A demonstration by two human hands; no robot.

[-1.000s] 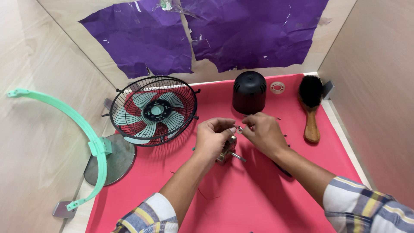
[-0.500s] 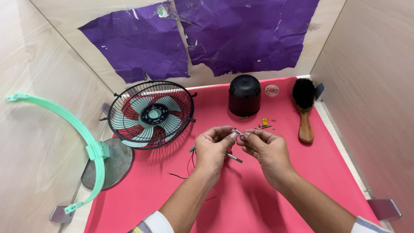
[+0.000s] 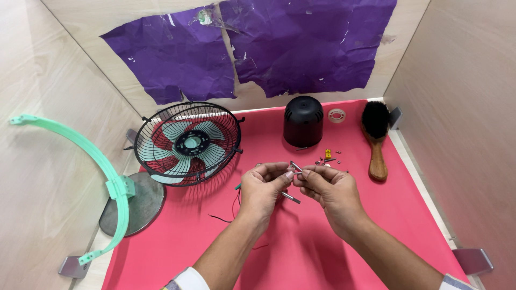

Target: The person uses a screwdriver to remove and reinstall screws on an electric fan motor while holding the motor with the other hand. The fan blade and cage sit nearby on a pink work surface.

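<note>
1. A small metal motor part with protruding shafts (image 3: 291,181) sits pinched between both hands above the middle of the red mat (image 3: 408,215).
2. The left hand (image 3: 263,188) is closed around its lower end; the right hand (image 3: 329,188) grips its upper tip with thumb and forefinger.
3. Compared with a second ago, the hands sit slightly higher and closer together, and the part is more upright, so the fine fitting work continues.
4. Loose screws (image 3: 328,158) lie just beyond the right hand.
5. Further out stand the black motor cover (image 3: 303,121), caged fan head (image 3: 187,144), wooden brush (image 3: 375,139) and green stand arm (image 3: 102,172).
</note>
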